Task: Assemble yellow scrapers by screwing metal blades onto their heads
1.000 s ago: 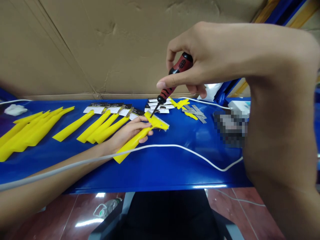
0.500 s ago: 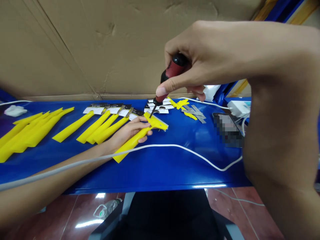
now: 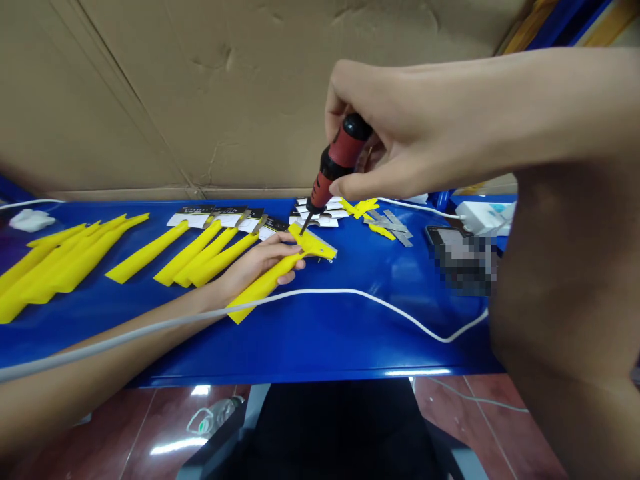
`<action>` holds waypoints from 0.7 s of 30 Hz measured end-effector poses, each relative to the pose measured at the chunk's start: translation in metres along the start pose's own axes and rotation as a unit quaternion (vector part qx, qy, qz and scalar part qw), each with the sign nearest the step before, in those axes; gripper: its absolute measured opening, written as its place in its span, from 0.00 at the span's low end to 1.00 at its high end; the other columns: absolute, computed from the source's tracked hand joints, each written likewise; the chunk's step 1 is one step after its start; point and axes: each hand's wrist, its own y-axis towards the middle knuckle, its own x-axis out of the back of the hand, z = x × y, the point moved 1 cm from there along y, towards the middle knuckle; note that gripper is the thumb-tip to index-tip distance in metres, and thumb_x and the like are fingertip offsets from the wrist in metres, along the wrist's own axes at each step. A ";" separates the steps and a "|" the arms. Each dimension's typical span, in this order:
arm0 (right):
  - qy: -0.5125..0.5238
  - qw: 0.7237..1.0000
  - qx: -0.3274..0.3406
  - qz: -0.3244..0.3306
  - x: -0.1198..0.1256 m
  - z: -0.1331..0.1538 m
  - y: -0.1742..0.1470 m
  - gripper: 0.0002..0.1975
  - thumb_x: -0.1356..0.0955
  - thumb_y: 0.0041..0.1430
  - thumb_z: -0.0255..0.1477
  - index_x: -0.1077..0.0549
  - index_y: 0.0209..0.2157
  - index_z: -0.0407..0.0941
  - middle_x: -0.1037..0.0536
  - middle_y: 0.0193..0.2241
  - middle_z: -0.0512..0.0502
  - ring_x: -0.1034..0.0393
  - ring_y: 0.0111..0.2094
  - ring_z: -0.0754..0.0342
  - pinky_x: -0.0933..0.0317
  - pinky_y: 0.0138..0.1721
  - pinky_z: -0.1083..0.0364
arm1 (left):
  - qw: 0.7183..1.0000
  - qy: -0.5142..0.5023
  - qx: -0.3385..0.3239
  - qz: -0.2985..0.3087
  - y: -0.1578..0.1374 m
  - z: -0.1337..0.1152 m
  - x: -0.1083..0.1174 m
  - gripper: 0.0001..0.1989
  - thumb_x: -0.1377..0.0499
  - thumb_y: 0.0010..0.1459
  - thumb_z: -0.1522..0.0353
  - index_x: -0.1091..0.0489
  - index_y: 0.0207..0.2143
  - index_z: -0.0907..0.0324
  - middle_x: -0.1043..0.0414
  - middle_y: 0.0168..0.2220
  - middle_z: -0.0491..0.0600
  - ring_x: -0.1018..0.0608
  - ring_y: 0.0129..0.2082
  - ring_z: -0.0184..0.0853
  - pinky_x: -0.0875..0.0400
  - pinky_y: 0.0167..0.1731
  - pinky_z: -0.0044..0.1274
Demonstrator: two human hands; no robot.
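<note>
Left hand (image 3: 255,263) pinches a yellow plastic T-shaped scraper (image 3: 267,283), likely light, stiff, best held at its neck. Right hand (image 3: 395,120) clasps a red-and-black screwdriver (image 3: 330,165).

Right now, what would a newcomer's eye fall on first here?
Probably the red-and-black screwdriver, gripped in the right hand near upper centre, angled down to the head of a yellow T-shaped tool in the left hand. Next, likely the bright yellow handles lying across the left of the blue table.

Bare left forearm (image 3: 100,377), bare right arm (image 3: 565,300)
</note>
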 end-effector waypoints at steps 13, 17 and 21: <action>-0.062 0.998 0.012 -0.026 0.007 0.017 0.002 0.26 0.28 0.64 0.62 0.23 0.39 0.53 0.18 0.32 0.52 0.29 0.26 0.56 0.46 0.19 0.53 | 1.000 -0.005 0.011 0.001 0.001 -0.001 0.000 0.12 0.34 0.63 0.74 0.35 0.43 0.58 0.22 0.30 0.51 0.26 0.17 0.30 0.38 0.16 0.17; -0.076 0.997 -0.007 -0.028 0.008 0.011 0.003 0.31 0.31 0.60 0.69 0.20 0.37 0.54 0.20 0.27 0.54 0.32 0.22 0.58 0.52 0.15 0.53 | 1.000 -0.001 0.001 0.004 0.001 0.000 0.001 0.11 0.34 0.63 0.73 0.34 0.43 0.58 0.22 0.31 0.52 0.26 0.17 0.29 0.37 0.16 0.17; -0.082 0.996 -0.040 -0.026 0.008 0.010 0.003 0.37 0.34 0.54 0.75 0.16 0.36 0.57 0.21 0.22 0.54 0.31 0.18 0.58 0.54 0.12 0.53 | 1.000 -0.002 -0.003 0.010 0.002 0.002 0.003 0.12 0.33 0.63 0.72 0.34 0.43 0.58 0.22 0.31 0.52 0.26 0.18 0.30 0.38 0.17 0.17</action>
